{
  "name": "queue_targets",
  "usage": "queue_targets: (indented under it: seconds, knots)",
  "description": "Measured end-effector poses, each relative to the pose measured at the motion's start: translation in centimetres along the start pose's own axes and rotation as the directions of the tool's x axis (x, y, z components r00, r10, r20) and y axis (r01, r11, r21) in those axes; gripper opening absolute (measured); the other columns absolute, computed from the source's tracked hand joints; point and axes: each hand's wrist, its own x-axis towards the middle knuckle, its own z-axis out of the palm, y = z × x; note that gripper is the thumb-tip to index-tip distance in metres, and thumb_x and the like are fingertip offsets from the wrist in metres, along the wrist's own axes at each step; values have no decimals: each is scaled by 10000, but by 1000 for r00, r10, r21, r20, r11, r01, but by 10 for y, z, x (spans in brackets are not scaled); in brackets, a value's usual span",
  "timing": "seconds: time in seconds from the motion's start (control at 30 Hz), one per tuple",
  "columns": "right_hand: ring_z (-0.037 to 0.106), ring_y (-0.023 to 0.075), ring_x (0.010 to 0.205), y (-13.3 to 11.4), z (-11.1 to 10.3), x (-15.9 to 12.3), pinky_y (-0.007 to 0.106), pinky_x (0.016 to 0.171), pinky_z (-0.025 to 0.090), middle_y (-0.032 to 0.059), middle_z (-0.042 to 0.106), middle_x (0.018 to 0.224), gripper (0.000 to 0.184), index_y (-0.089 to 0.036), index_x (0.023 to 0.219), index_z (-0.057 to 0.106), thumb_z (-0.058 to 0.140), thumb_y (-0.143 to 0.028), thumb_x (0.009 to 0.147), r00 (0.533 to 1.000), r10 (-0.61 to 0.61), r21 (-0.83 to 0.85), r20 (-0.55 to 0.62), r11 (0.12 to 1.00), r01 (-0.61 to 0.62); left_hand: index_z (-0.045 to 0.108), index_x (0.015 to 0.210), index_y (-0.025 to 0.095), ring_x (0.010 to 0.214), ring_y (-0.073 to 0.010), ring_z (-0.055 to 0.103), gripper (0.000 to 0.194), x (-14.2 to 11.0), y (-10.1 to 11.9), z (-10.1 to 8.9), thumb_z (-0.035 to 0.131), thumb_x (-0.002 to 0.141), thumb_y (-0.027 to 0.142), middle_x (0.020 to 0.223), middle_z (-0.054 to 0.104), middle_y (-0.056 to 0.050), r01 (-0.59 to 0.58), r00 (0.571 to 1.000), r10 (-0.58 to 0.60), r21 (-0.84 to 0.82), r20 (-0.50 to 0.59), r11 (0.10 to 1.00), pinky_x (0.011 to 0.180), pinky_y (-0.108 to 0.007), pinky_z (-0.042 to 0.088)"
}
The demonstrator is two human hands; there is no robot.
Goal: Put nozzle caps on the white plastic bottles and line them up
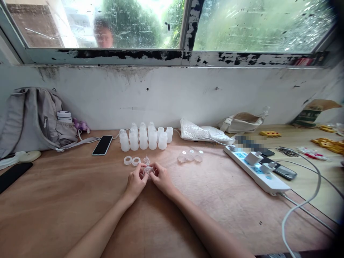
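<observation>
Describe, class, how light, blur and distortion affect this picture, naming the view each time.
Head view: daylight bleaches parts of the window; a soft sheen pales the wooden table right of the hands. Head view: pixelated blocks mask something beside the power strip; dark blur fills the upper-right corner. Head view: the clear piece between left hand and right hand lacks crisp detail.

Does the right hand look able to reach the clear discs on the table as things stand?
Probably yes: nothing stands between the right hand and the clear discs to its right. But it holds a clear part with the left hand, so it may need to let go.
</observation>
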Motion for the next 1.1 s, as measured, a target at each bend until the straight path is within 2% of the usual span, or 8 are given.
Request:
queue_targets:
  seconds: [0.3, 0.43, 0.57, 0.63, 0.7, 0.8, 0.9, 1.1]
  knots:
    - [455, 96, 498, 1, 2, -3, 211, 515, 362, -19, 515, 565, 107, -164, 721, 541, 453, -209, 761, 999, -39, -85, -31, 996, 36, 490, 840, 218, 642, -166, 611, 121, -2, 1, -2, 423, 797, 309, 723, 647, -17, -13, 1000, 12, 50, 12, 999, 612, -251, 436]
    - [481, 90, 489, 0, 0, -1, 206, 464, 399, -20, 524, 630, 209, -183, 895, 544, 523, -329, 748, 997, 65, 193, 34, 979, -70, 481, 898, 216, 620, -156, 599, 162, 0, 0, -3, 388, 816, 321, 722, 626, -13, -6, 1000, 6, -18, -15, 1000, 594, -253, 437]
    - [528, 91, 445, 1, -3, 4, 196, 364, 425, -18, 539, 681, 444, -212, 1129, 414, 506, -435, 755, 930, 243, 608, 275, 706, -364, 444, 947, 212, 469, -114, 543, 221, 3, -1, -4, 362, 819, 371, 704, 599, 4, 90, 996, -78, -308, 53, 947, 452, -217, 421]
    - [525, 84, 427, 3, -5, 5, 188, 359, 431, -19, 540, 648, 391, -179, 1030, 475, 547, -425, 734, 896, 266, 663, 357, 603, -443, 429, 958, 210, 456, -106, 537, 232, 3, -1, -4, 362, 816, 380, 723, 594, 1, 131, 990, -91, -446, 112, 885, 409, -203, 409]
    - [519, 75, 418, 3, -5, 6, 178, 356, 427, -20, 545, 633, 329, -158, 894, 513, 605, -402, 693, 883, 275, 675, 381, 569, -469, 420, 970, 206, 459, -108, 541, 252, 3, -1, -4, 332, 824, 392, 716, 583, -3, 169, 982, -96, -537, 161, 826, 388, -196, 401]
    - [519, 77, 414, 2, -6, 5, 176, 343, 412, -22, 563, 636, 326, -160, 824, 506, 651, -395, 649, 884, 280, 678, 374, 568, -467, 426, 971, 196, 470, -112, 544, 300, 2, 0, -5, 324, 822, 435, 684, 558, 1, 187, 977, -93, -571, 190, 799, 374, -190, 389]
    - [511, 80, 401, 2, -6, 4, 181, 351, 399, -33, 558, 568, 306, -159, 758, 503, 646, -405, 649, 888, 255, 667, 382, 590, -456, 449, 935, 183, 429, -89, 504, 312, 3, -1, -5, 469, 755, 437, 668, 540, 18, 145, 983, -67, -502, 170, 853, 358, -179, 369]
    - [461, 61, 388, 4, -9, 7, 181, 372, 374, -50, 525, 518, 281, -155, 669, 501, 606, -414, 683, 927, 239, 622, 290, 689, -372, 450, 844, 179, 401, -66, 458, 250, 6, -3, 0, 552, 702, 357, 639, 532, 38, 140, 981, -58, -467, 186, 873, 341, -162, 338]
